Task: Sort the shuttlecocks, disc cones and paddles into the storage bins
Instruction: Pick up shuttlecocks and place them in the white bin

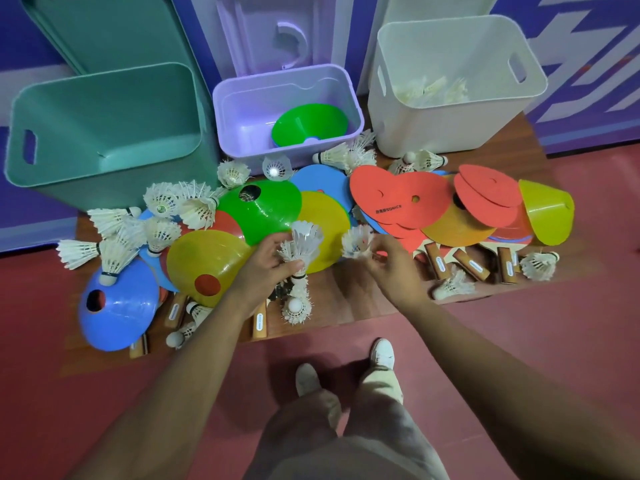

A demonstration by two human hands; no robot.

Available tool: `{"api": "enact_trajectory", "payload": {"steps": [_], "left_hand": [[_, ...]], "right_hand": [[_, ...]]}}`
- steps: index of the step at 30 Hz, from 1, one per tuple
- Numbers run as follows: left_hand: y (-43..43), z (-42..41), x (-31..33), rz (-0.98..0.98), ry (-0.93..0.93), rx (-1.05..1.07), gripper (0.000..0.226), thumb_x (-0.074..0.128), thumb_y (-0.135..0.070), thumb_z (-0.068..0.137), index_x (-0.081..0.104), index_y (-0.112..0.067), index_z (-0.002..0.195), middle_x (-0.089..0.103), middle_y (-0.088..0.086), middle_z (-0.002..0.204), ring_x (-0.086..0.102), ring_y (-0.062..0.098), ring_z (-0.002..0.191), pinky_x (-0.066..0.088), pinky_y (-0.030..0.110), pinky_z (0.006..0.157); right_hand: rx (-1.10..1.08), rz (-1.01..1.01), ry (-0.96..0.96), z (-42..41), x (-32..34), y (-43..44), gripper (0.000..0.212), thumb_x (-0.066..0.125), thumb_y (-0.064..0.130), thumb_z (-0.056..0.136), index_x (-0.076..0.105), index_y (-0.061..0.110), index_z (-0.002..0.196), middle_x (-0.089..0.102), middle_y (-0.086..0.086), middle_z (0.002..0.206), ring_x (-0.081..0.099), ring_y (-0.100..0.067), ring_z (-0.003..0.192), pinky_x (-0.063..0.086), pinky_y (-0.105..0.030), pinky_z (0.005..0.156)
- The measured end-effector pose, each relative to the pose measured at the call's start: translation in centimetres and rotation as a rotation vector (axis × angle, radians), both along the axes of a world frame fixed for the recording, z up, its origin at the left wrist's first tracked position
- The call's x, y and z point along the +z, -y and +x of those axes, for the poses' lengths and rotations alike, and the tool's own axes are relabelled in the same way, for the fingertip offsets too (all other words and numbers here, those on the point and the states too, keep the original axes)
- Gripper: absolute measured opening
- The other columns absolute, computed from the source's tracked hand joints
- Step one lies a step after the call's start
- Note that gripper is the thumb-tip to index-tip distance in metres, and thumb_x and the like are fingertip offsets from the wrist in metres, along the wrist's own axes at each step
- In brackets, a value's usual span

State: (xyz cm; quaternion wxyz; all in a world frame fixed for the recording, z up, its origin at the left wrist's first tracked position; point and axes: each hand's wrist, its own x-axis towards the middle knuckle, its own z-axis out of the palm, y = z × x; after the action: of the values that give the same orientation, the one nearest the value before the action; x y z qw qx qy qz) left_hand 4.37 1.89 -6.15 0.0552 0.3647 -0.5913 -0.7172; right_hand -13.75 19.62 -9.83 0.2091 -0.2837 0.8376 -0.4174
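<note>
Two hands pinching shuttlecocks, mid-frame
left hand (268,259) grips feathered bunch (301,242); right hand (388,259) pinches one; white bin (453,133) upper right, nearer right hand

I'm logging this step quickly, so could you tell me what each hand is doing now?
Left hand: closed on a shuttlecock.
Right hand: closed on another shuttlecock.
</note>
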Motion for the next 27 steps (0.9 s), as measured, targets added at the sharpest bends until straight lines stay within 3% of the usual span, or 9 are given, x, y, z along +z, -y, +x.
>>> {"api": "enact_trajectory", "payload": {"steps": [2,4,7,10,13,17,21,24,27], "left_hand": [[-0.1,-0.2,0.3,-0.001,-0.012,-0.020,0.049,0.070,-0.004,0.085,0.051,-0.017,0.129,0.069,0.001,0.118,0.065,0.015,0.111,0.050,0.025,0.092],[-0.3,-0.4,0.7,-0.019,-0.015,-0.054,0.048,0.070,-0.005,0.085,0.051,-0.018,0.128,0.068,-0.003,0.118,0.065,0.013,0.111,0.051,0.020,0.086],[-0.5,-0.5,1.2,-0.041,-0.006,-0.111,0.048,0.068,0.000,0.085,0.050,-0.016,0.126,0.066,-0.002,0.119,0.065,0.008,0.106,0.050,0.015,0.079],[-1.0,-0.3,1.7,-0.051,-0.012,-0.123,0.048,0.066,0.005,0.085,0.048,-0.010,0.127,0.063,0.000,0.120,0.065,0.001,0.099,0.051,0.014,0.077],[-1.1,0.4,1.7,-0.045,-0.038,-0.102,0.049,0.067,0.005,0.085,0.049,-0.012,0.127,0.062,0.001,0.124,0.065,0.008,0.107,0.053,0.020,0.083],[-1.1,1.2,1.9,-0.030,-0.054,-0.072,0.050,0.068,0.001,0.085,0.050,-0.017,0.127,0.060,0.004,0.129,0.062,0.015,0.114,0.054,0.026,0.090],[-0.7,1.2,2.7,-0.013,-0.120,-0.014,0.058,0.069,0.001,0.084,0.047,-0.021,0.133,0.060,-0.002,0.128,0.062,0.011,0.115,0.054,0.026,0.088],[-0.2,0.5,3.4,-0.006,-0.128,0.025,0.052,0.071,-0.005,0.084,0.050,-0.026,0.127,0.055,0.003,0.133,0.059,0.019,0.119,0.055,0.038,0.092],[0.2,-1.3,4.6,-0.056,-0.095,0.027,0.039,0.073,-0.013,0.083,0.054,-0.025,0.115,0.054,0.002,0.132,0.064,0.023,0.109,0.057,0.032,0.084]], "right_hand": [[-0.176,-0.191,0.144,-0.7,3.5,0.8,0.021,0.072,0.020,0.085,0.052,0.023,0.083,0.061,0.004,0.085,0.062,-0.010,0.081,0.048,-0.025,0.072],[-0.236,-0.321,0.256,-1.2,6.6,2.1,0.023,0.073,0.016,0.086,0.051,0.019,0.080,0.062,-0.009,0.080,0.063,-0.016,0.077,0.051,-0.029,0.072],[-0.175,-0.414,0.410,-0.8,9.3,4.1,0.025,0.073,0.012,0.085,0.049,0.016,0.085,0.056,-0.017,0.078,0.058,-0.023,0.072,0.050,-0.042,0.070],[-0.085,-0.413,0.459,0.9,9.3,4.9,0.031,0.072,0.012,0.084,0.051,0.019,0.106,0.052,-0.014,0.082,0.052,-0.020,0.072,0.045,-0.035,0.066],[0.028,-0.337,0.432,3.0,8.3,4.7,0.037,0.069,0.016,0.089,0.056,0.035,0.117,0.054,-0.011,0.085,0.054,-0.016,0.073,0.046,-0.025,0.064],[-0.031,-0.312,0.370,4.5,7.6,4.9,0.016,0.068,0.024,0.089,0.057,0.030,0.098,0.058,-0.004,0.083,0.057,-0.018,0.078,0.045,-0.031,0.070],[0.197,-0.129,0.137,4.6,7.5,4.7,0.004,0.063,0.029,0.093,0.064,0.029,0.097,0.055,0.003,0.105,0.056,-0.008,0.100,0.047,-0.029,0.087],[0.248,-0.041,0.145,3.6,8.0,4.3,0.017,0.054,0.035,0.099,0.068,0.028,0.094,0.037,0.001,0.131,0.035,-0.006,0.131,0.033,-0.026,0.107],[0.295,-0.018,0.103,1.6,9.1,4.0,0.032,0.050,0.030,0.101,0.067,0.005,0.090,0.044,-0.006,0.125,0.043,-0.013,0.122,0.036,-0.031,0.100]]}}
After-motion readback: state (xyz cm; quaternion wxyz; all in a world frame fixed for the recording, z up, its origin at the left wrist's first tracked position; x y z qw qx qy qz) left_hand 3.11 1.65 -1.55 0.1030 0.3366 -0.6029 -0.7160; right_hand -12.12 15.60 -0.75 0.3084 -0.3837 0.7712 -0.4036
